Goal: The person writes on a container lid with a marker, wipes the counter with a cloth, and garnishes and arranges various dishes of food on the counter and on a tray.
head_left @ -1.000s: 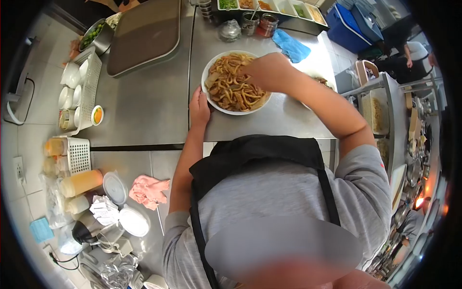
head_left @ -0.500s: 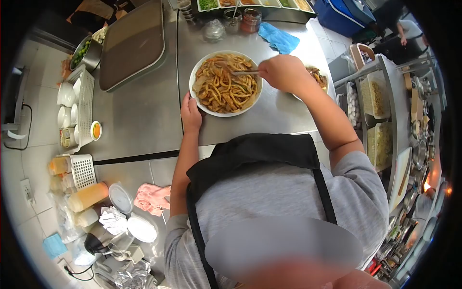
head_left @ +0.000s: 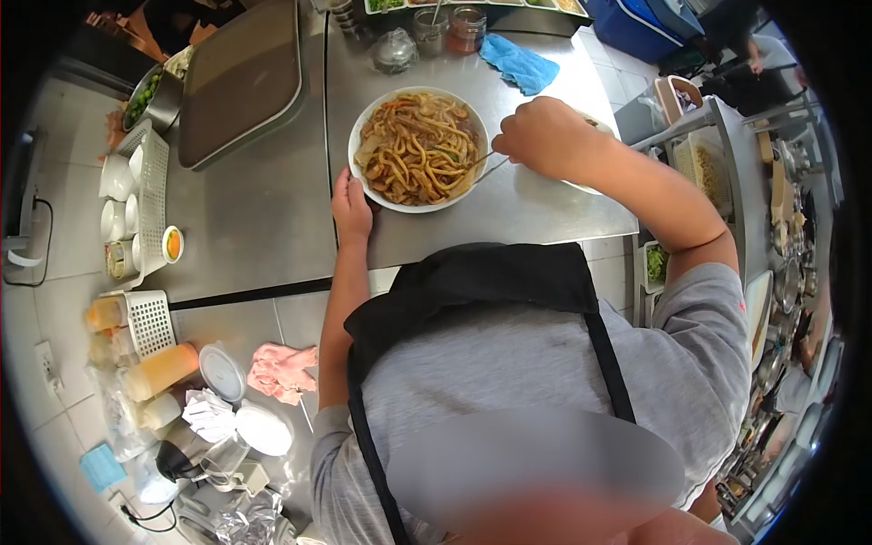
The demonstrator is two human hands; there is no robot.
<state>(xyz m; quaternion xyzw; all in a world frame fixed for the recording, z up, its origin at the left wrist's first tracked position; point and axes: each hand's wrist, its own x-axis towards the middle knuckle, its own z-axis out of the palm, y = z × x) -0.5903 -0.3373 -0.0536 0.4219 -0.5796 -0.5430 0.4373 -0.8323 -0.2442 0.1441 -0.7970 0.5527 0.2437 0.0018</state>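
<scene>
A white bowl (head_left: 355,129) heaped with brown sauced noodles (head_left: 420,150) rests on the steel table. My left hand (head_left: 351,209) holds its lower left side, thumb up against the outside and the other fingers mostly hidden. To the right of the bowl, my right hand (head_left: 547,136) is closed round a pair of thin chopsticks (head_left: 490,167). Their tips point down and left at the right edge of the noodles. Behind my right wrist, a second white dish (head_left: 592,118) is largely covered by the arm.
A blue cloth (head_left: 520,64), glass jars (head_left: 467,31) and a plastic-wrapped bundle (head_left: 393,52) lie beyond the bowl. Left of it stand a large brown tray (head_left: 241,86) and a white basket (head_left: 153,200) of small bowls. Another person (head_left: 767,59) is at the far right.
My right hand has drawn the chopsticks back from the middle of the noodles to the bowl's right edge, now slanting downward. My right elbow has swung outward. The left hand still holds the bowl.
</scene>
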